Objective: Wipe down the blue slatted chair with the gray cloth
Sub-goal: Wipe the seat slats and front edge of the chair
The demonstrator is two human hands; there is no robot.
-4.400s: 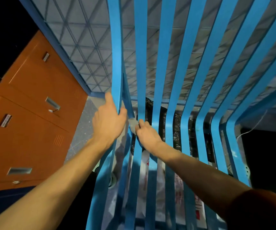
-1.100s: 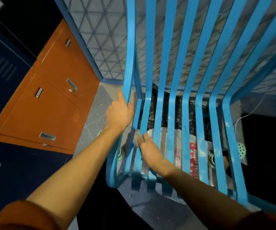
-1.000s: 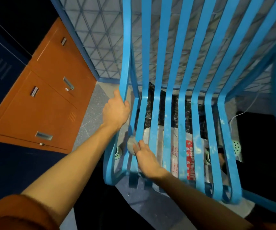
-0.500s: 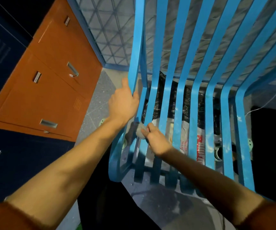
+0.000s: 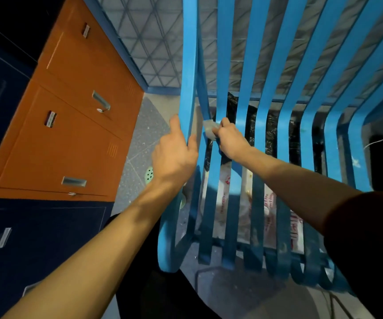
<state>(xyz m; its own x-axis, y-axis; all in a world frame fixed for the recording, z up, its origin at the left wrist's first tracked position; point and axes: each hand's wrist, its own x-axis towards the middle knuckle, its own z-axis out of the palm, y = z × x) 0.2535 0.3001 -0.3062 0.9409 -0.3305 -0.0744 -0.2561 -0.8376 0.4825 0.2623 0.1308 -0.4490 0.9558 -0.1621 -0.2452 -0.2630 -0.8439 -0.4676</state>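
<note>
The blue slatted chair (image 5: pixel 264 107) fills the middle and right of the head view, its slats curving from the back down to the seat's front edge. My left hand (image 5: pixel 174 155) grips the outermost left slat at the bend. My right hand (image 5: pixel 230 140) pinches a small gray cloth (image 5: pixel 209 128) against the second slat, just right of my left hand. Most of the cloth is hidden by my fingers.
Orange cabinet doors (image 5: pixel 71 125) with metal handles stand on the left, dark blue ones (image 5: pixel 25 245) below them. Black plastic (image 5: pixel 272 134) and white printed bags (image 5: pixel 243 203) lie under the seat. A round green floor drain (image 5: pixel 149 174) sits on the speckled floor. A wire mesh panel (image 5: pixel 163 42) is behind.
My right hand with the cloth has slid up the second slat from the seat toward the bend. The left hand keeps its grip on the outer slat.
</note>
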